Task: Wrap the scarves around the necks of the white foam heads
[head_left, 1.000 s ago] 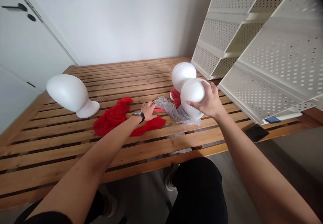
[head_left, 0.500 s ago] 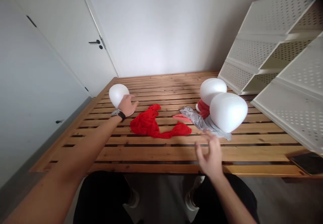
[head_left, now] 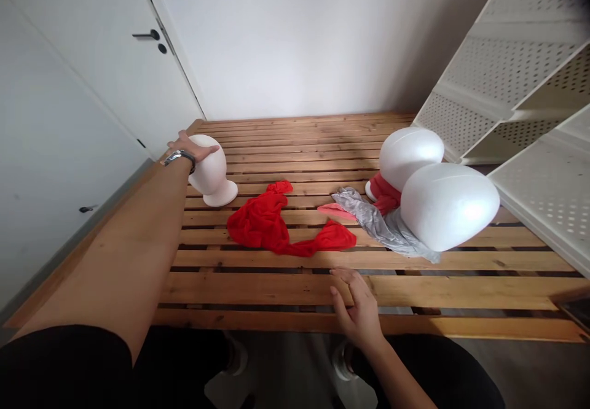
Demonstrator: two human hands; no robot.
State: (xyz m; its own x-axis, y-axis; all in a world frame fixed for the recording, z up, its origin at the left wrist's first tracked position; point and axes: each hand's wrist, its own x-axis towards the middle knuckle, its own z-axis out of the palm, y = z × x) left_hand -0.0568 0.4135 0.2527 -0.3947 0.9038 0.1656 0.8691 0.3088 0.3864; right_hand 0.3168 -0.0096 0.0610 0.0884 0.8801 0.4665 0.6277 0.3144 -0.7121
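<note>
At the far left, my left hand (head_left: pixel 194 148), with a watch on its wrist, grips the top of a white foam mannequin head (head_left: pixel 209 172) that stands upright on its base. My right hand (head_left: pixel 358 311) hovers near the front edge of the slatted bench, fingers apart and holding nothing. Between the hands lies a crumpled red scarf (head_left: pixel 262 222). On the right are two more foam heads. The nearer head (head_left: pixel 449 203) has a grey scarf (head_left: pixel 373 218) around its neck, and the farther head (head_left: pixel 408 154) has a coral-red scarf (head_left: pixel 385 191) at its neck.
The wooden slatted bench (head_left: pixel 304 286) has gaps between its boards. White perforated storage bins (head_left: pixel 488 83) stand at the right. A white wall rises behind, with a door handle (head_left: pixel 147 35) at left. A dark flat object (head_left: pixel 578 311) sits at the right edge.
My left hand has moved from beside the left foam head's neck up to its top and gripped it. My right hand has drawn back from the grey scarf toward the bench's front edge.
</note>
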